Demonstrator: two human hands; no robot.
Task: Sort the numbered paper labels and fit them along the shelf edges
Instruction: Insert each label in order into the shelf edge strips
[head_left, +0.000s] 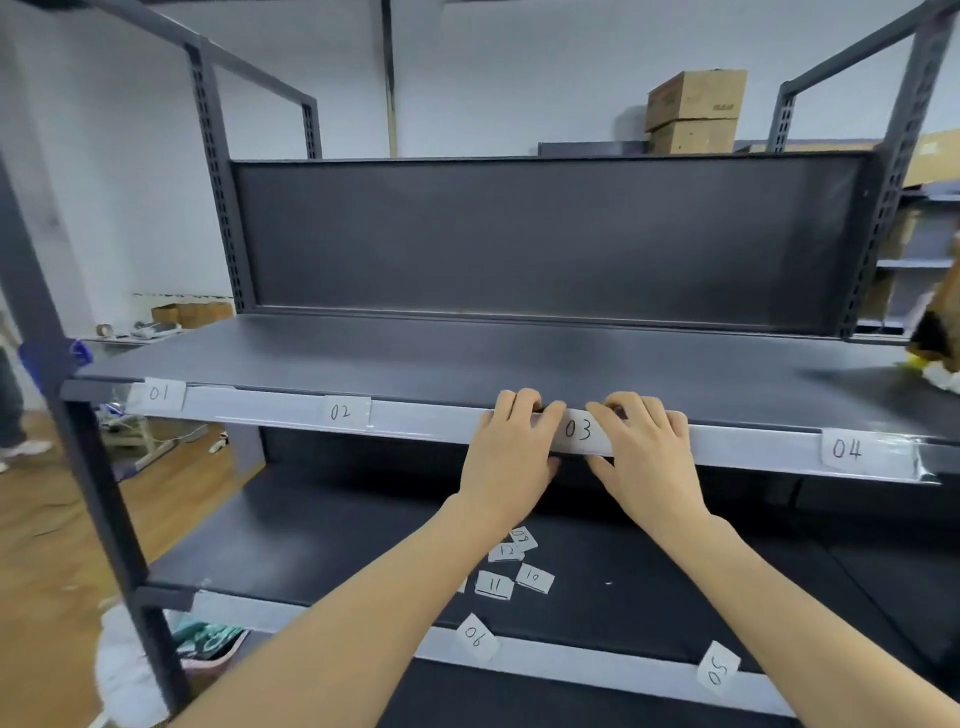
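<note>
A dark grey shelf has a pale label strip (426, 423) along its front edge. Paper labels 01 (158, 393), 02 (343, 412) and 04 (848, 448) sit in the strip. My left hand (511, 449) and my right hand (644, 447) both grip the strip on either side of label 03 (577, 430), fingers hooked over the shelf edge and thumbs under it. On the lower shelf lie several loose labels, among them 10 (535, 577) and 11 (493, 585). Labels 06 (477, 636) and 05 (718, 669) lean askew on the lower strip.
Grey perforated uprights (221, 171) frame the shelf. Two cardboard boxes (693, 111) stand stacked behind the back panel. A yellow and white object (935, 369) rests at the upper shelf's right end. A person's leg and shoe (21, 441) show at far left on the wooden floor.
</note>
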